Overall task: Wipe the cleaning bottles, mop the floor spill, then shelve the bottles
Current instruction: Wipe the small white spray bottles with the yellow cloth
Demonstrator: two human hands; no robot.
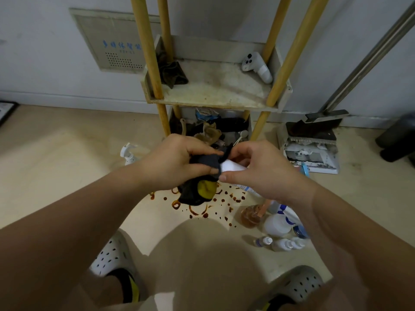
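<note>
Two hands above the brown floor spill (pixel 202 208): left hand (pixel 177 160) clenched round dark cloth (pixel 195 194) over the white bottle (pixel 232 168) end, right hand (pixel 258 171) grasping its body.

The white bottle (pixel 231 167) is mostly hidden by the cloth (pixel 193 195) and right hand (pixel 260 173).

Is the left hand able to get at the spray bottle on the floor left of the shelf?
Probably yes: only bare floor lies between the left hand and the spray bottle, though it holds the cloth.
</note>
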